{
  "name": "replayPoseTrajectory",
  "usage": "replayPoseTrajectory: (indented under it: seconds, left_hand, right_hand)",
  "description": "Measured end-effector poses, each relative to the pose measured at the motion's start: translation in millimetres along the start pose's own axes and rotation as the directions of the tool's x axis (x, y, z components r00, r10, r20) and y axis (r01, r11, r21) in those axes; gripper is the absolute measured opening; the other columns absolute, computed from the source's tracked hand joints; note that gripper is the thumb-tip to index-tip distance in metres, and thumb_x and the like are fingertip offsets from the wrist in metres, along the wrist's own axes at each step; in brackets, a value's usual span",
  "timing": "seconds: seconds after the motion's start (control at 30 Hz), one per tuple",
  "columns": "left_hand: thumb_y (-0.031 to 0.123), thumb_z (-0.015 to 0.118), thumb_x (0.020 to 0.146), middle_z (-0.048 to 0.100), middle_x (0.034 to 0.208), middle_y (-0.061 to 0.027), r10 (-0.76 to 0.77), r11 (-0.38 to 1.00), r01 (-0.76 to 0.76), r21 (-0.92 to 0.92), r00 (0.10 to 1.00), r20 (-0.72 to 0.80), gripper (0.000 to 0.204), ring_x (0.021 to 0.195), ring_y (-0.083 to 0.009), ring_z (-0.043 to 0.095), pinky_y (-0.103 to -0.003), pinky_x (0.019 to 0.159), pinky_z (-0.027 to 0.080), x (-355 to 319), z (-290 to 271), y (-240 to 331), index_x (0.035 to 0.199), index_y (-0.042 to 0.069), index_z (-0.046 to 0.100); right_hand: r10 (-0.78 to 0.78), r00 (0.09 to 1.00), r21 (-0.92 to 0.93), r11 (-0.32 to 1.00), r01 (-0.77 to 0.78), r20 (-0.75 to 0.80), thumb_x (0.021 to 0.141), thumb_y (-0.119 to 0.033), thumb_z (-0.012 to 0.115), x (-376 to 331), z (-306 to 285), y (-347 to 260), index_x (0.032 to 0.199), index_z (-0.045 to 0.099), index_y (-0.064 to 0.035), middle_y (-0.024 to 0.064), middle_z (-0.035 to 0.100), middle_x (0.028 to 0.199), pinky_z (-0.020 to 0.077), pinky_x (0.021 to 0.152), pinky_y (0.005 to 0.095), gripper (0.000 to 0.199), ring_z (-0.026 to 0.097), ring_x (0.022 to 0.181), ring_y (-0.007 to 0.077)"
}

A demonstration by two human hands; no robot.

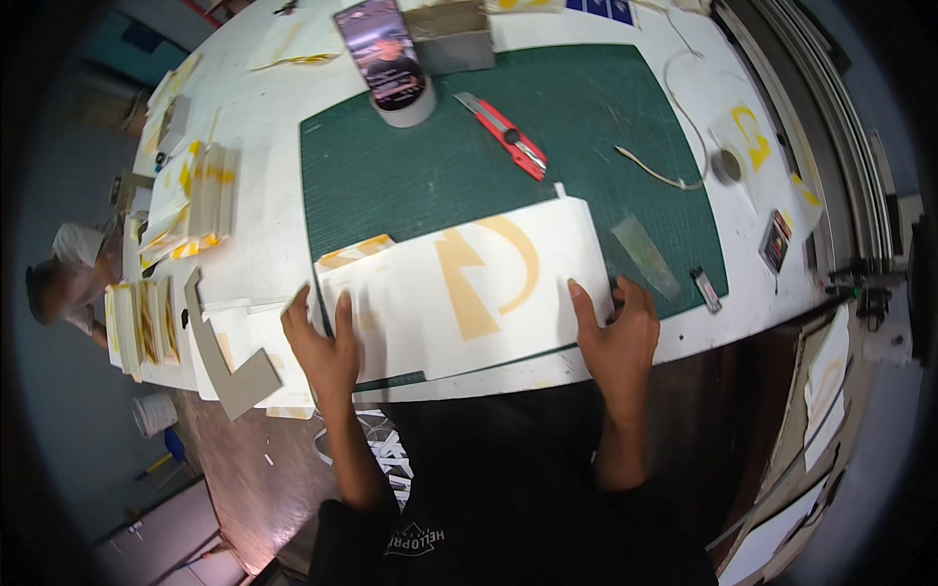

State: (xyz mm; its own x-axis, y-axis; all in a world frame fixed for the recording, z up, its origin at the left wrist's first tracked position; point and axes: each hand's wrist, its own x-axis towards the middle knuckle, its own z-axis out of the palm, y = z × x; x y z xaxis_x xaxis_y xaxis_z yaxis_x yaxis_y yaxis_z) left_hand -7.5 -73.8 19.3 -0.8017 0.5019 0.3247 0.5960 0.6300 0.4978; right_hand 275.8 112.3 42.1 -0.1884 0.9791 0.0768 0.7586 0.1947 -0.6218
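A white sheet [410,313] with pale yellow curved and angular shapes lies at a slant on the near part of the green cutting mat [576,117]. My left hand [325,347] is at its left edge, thumb over the sheet and fingers outside it, spread apart. At the right edge my right hand [620,337] is in a similar pose, thumb on the sheet and the other fingers bent beyond the edge. Neither hand visibly pinches the paper. A smaller yellow-and-white piece [357,251] shows behind the sheet's upper left edge. Farther off lies a red utility knife [508,137].
A phone [383,54] leans in a white round holder [405,105] beside a grey box [454,39]. Stacked packs [200,195] and an angled grey board [239,376] lie left. A lighter [705,290], clear strip [645,256] and cable [664,179] lie right. Another person [78,259] is far left.
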Motion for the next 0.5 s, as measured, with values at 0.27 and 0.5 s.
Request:
replayPoseTrajectory:
  seconds: [0.27,0.5]
  left_hand:
    - [0.040,0.081,0.095,0.069,0.116,-0.0192,-0.436,0.849,0.491,-0.197,0.860,0.265,0.072,0.098,-0.0221,0.067,-0.035,0.083,0.056,-13.0,-32.2,-10.4,0.141,-0.009,0.057]
    - [0.045,0.082,0.092,0.071,0.107,-0.0233,-0.405,0.892,0.441,-0.103,0.879,0.252,0.064,0.087,-0.0287,0.071,-0.040,0.079,0.058,-4.7,-25.1,-19.8,0.120,-0.011,0.070]
  right_hand:
    - [0.117,0.988,-0.052,0.992,-0.112,0.097,0.086,-0.047,0.086,22.0,13.7,1.5,0.090,0.066,0.0097,0.0278,0.068,0.093,0.0537,0.072,0.0484,0.061,0.067,0.078,0.0389]
    - [0.149,0.950,0.260,0.940,-0.223,0.275,0.088,-0.043,0.085,33.2,7.2,2.4,0.089,0.064,0.0010,0.0097,0.063,0.078,0.0462,0.061,0.0350,0.049,0.057,0.064,0.0198]
